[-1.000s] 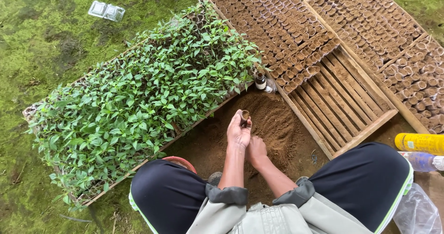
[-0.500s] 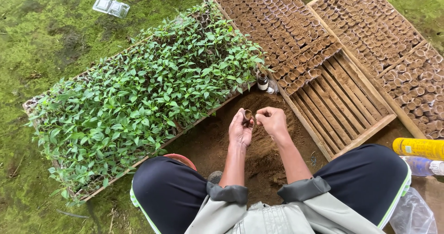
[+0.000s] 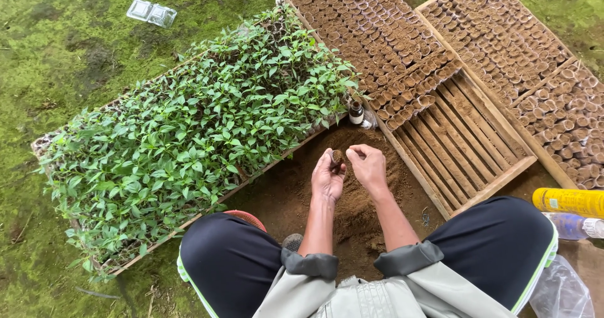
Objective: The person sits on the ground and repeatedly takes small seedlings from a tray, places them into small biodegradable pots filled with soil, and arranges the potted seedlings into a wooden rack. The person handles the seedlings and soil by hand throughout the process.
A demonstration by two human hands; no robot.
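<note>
Brown, loose soil forms a mound [image 3: 368, 167] on the ground between the person's knees, and both hands hover just above its 12 o'clock edge. The left hand [image 3: 327, 178] is curled around a small brown cylindrical seedling pot [image 3: 336, 157], open mouth tilted toward about 2 o'clock; its grip is closed snugly on the pot's side. The right hand [image 3: 368, 166] sits just beside it at 3 o'clock, fingertips pinched narrowly together and aimed at 9 o'clock toward the pot's mouth. Whether a pinch of soil lies between them is too small to tell. The relation that counts is this one: the pot's mouth lies at 9 o'clock of the right fingertips, nearly touching, with the pot's long axis leaning from the left palm toward the right hand. At 10 o'clock of the hands lies a long tray of green leafy seedlings [image 3: 189, 135]. At 1 o'clock a wooden slatted tray [image 3: 469, 142], partly packed with rows of brown pots, has bare slats nearest the person, and a second wooden tray of pots [image 3: 535, 66] lies beyond it. A small dark bottle [image 3: 356, 111] stands at 12 o'clock of the mound, and a yellow cylinder [image 3: 569, 200] lies at 3 o'clock.
</note>
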